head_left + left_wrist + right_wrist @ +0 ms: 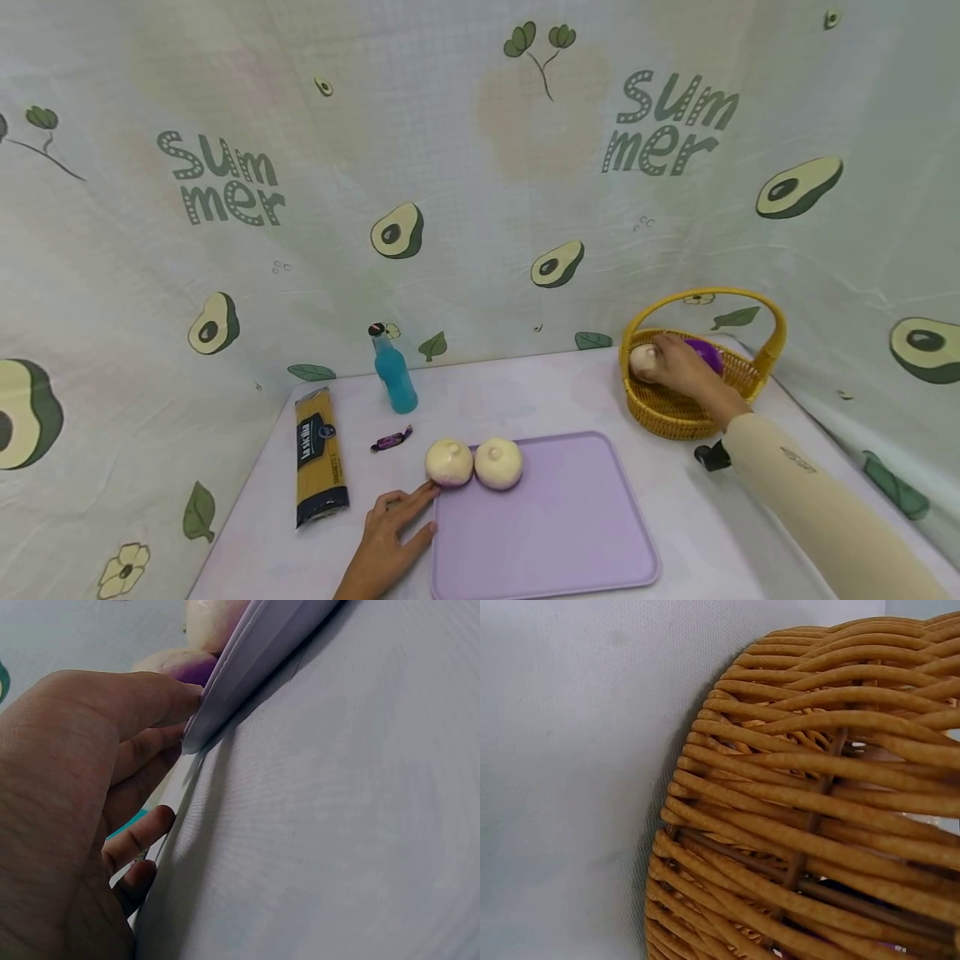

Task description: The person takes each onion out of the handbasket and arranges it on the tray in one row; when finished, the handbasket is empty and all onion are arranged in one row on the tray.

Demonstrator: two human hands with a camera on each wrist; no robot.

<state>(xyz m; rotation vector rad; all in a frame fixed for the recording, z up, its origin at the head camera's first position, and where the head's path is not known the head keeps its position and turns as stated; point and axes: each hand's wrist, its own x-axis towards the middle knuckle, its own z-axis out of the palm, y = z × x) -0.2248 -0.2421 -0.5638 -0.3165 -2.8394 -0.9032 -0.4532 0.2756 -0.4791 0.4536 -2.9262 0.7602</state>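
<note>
Two cream turnips with purple undersides sit side by side at the upper left corner of a lilac tray. My left hand rests at the tray's left edge, touching the rim with loosely bent fingers near the left turnip. My right hand reaches into a yellow wicker basket and grips another turnip there. Beside that hand in the basket lies a purple thing, partly hidden, its kind unclear. In the right wrist view the basket's woven wall hides the right hand.
Left of the tray lie a spaghetti packet and a purple-wrapped candy. A blue bottle stands behind them. The basket's tall handle arches over the right hand. A printed cloth hangs at the back.
</note>
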